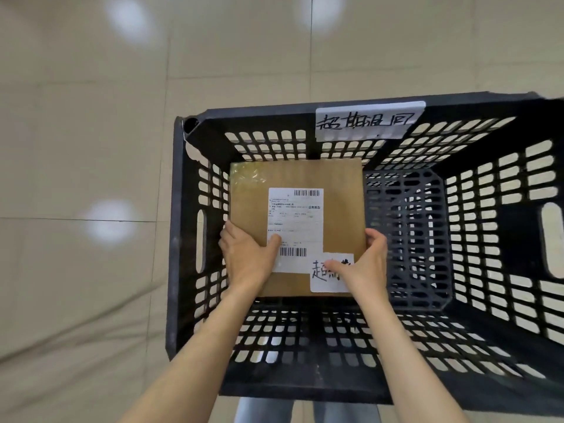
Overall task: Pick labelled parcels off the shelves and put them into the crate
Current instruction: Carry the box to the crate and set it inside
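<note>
Crate [500, 215]: black plastic, slotted walls and a lattice bottom, seen from above; it fills the right and centre of the view and its right side runs out of frame.
Floor [91, 117]: pale beige tiles with blurred light reflections, seen to the left of and beyond the crate.
Parcel [335, 203]: flat brown cardboard box, face up, inside the crate toward its left and far side; whether it rests on the bottom cannot be told.
Crate tag [369, 120]: white strip with handwritten black characters, fixed on the far wall at the rim.
Shipping label [297, 221]: white, printed, with barcodes at top and bottom, stuck on the parcel's top face left of centre.
Handwritten sticker [331, 277]: white, at the parcel's near right corner, partly covered by a thumb.
Left hand [247, 257]: grasps the parcel's near left edge, thumb lying on the shipping label, fingers down the side.
Right hand [363, 264]: grasps the near right edge, thumb on the handwritten sticker, fingers curled round the side.
Legs [305, 410]: trousers visible under the crate's near wall.
</note>
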`<state>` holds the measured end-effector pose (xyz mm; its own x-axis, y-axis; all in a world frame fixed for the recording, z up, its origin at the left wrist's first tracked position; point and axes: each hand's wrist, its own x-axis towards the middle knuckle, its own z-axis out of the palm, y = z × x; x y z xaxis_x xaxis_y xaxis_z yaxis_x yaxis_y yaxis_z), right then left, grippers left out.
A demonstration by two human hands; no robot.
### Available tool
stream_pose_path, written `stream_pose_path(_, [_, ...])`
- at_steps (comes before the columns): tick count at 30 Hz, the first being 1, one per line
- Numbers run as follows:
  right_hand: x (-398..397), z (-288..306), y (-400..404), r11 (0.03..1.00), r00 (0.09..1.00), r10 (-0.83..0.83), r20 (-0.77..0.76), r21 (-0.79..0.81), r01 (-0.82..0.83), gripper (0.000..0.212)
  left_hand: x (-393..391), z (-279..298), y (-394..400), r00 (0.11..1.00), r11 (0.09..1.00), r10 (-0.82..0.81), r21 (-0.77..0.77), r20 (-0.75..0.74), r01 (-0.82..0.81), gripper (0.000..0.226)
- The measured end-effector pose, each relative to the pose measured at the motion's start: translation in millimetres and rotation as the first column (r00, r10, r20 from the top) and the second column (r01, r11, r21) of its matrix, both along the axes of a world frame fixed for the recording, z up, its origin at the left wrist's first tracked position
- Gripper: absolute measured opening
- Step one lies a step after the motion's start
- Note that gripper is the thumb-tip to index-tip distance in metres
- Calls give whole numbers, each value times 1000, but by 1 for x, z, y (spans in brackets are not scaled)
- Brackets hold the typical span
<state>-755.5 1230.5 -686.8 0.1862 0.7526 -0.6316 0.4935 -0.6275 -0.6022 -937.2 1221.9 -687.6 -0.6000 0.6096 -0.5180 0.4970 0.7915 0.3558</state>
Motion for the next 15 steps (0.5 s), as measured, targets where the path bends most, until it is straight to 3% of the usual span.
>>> stream_pose_path(9, [-7,-21,2,997,996,62,68,-50,-59,93,0,-25,-3,995,993,-99,-59,-2,99,96])
stream_pose_path(15, [-13,-26,0,991,981,128,145,-53,-122,88,6,-33,-8,961,973,-218,-115,-168,201,84])
